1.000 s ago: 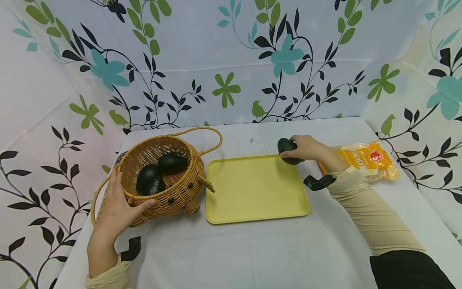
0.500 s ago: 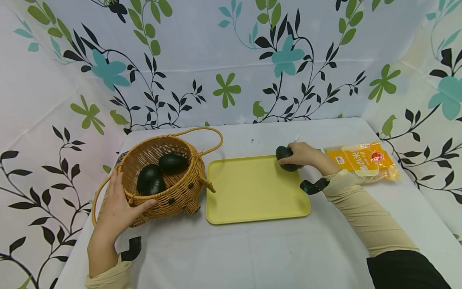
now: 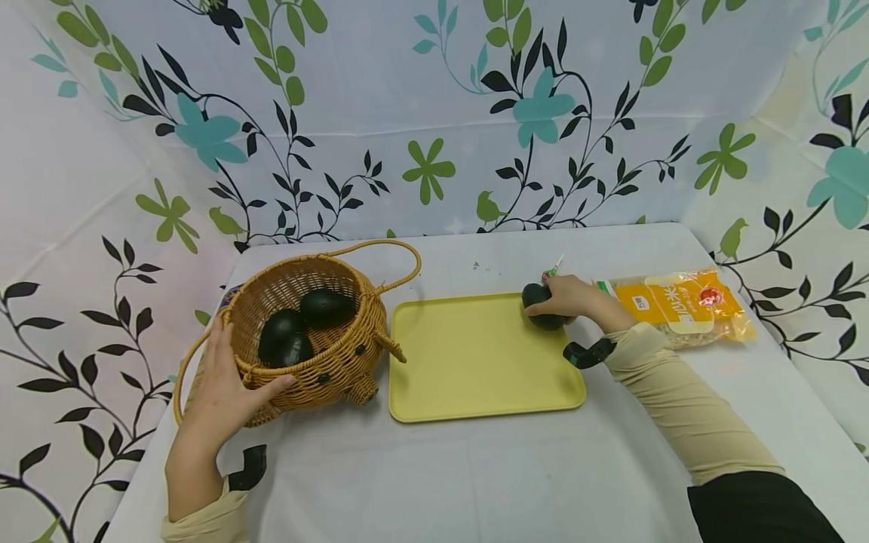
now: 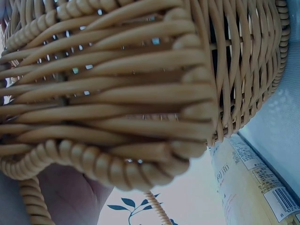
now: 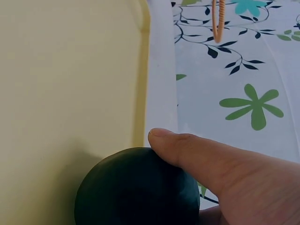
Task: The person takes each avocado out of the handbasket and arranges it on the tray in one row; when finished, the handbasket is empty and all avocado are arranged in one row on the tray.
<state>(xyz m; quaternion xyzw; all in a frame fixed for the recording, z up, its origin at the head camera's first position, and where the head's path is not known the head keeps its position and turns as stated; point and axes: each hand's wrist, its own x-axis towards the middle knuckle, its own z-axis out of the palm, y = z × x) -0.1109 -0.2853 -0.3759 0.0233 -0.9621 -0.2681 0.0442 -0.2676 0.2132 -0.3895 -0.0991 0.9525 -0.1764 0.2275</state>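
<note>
Head view: we see a dark green fruit [image 3: 535,302] at the far right corner of the yellow tray [image 3: 475,362], grasped by the right hand [image 3: 575,296] (whether it touches the tray, we cannot tell). Right of that hand lies an orange packet [image 3: 679,302]; across the tray, the left hand [image 3: 220,392] rests, fingers extended, against a wicker basket [image 3: 346,366] bearing similar dark ovals [image 3: 327,307]

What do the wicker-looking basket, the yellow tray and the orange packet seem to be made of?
Basket: probably rattan or wicker, slightly glossy; interlaced round strands show clearly.
Yellow tray: likely plastic, smooth and fairly matte, evenly coloured; coated metal remains possible.
Orange packet: seemingly thin, shiny plastic film, printed; its clear parts and crinkled end suggest that.
</note>
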